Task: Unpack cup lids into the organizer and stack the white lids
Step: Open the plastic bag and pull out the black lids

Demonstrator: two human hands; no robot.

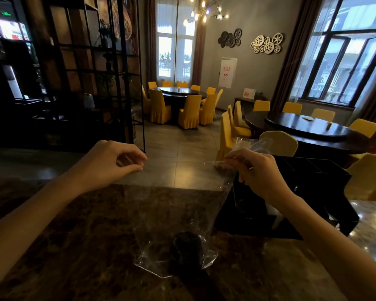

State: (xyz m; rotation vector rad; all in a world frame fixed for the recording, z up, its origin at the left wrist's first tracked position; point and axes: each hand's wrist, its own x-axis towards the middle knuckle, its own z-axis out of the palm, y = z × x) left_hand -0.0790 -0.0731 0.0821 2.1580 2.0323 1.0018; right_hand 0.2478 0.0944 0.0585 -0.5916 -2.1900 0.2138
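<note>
A clear plastic bag (174,213) hangs upright over the dark marble counter (74,246). A short stack of black cup lids (188,249) sits in its bottom, resting on the counter. My left hand (115,161) pinches the bag's top edge on the left. My right hand (254,170) pinches the top edge on the right, so the bag's mouth is stretched between them. A black compartment organizer (313,187) stands on the counter at the right, partly behind my right forearm. Something white (275,213) shows in it, just left of my right forearm; I cannot tell what it is.
The counter's far edge runs just beyond my hands. Past it are round dark tables with yellow-covered chairs (279,143). A black metal shelf rack (91,72) stands at the left.
</note>
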